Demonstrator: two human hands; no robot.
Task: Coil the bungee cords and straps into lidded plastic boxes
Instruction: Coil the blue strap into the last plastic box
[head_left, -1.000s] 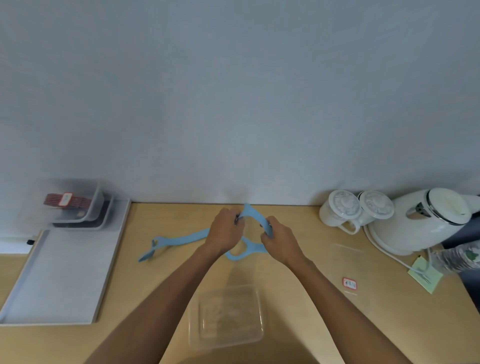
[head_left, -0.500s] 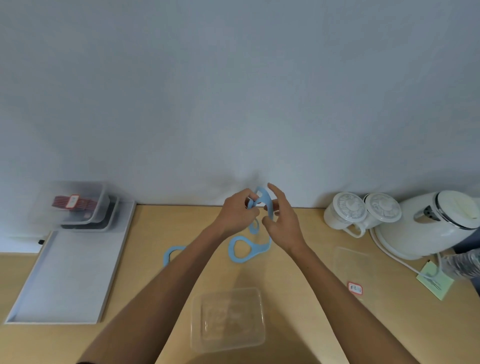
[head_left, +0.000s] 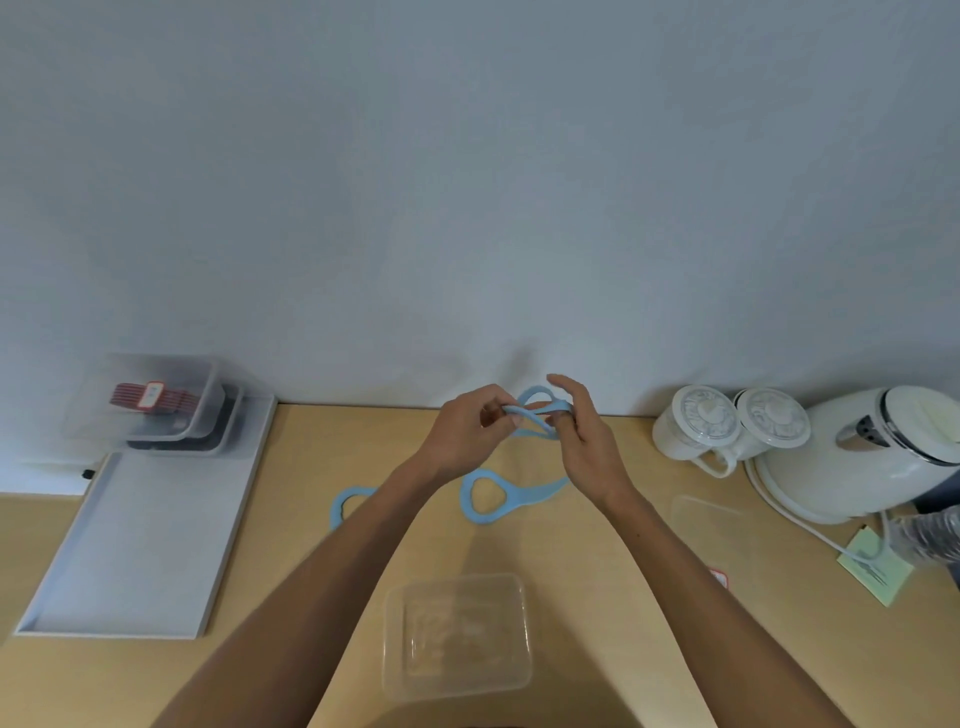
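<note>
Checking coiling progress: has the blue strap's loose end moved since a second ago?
Yes: the strap's loose end slid right, away from the tray.

Wooden table (head_left: 311, 467): grey tray (head_left: 145, 540) at 9 o'clock, clear box (head_left: 457, 636) at 6, blue strap (head_left: 535, 494) central, lid (head_left: 706, 525), mugs (head_left: 696, 431), kettle (head_left: 857, 457) at 3.

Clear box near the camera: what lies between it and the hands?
Head view: one looped end of the blue strap lies on the wooden table there, nothing else.
</note>
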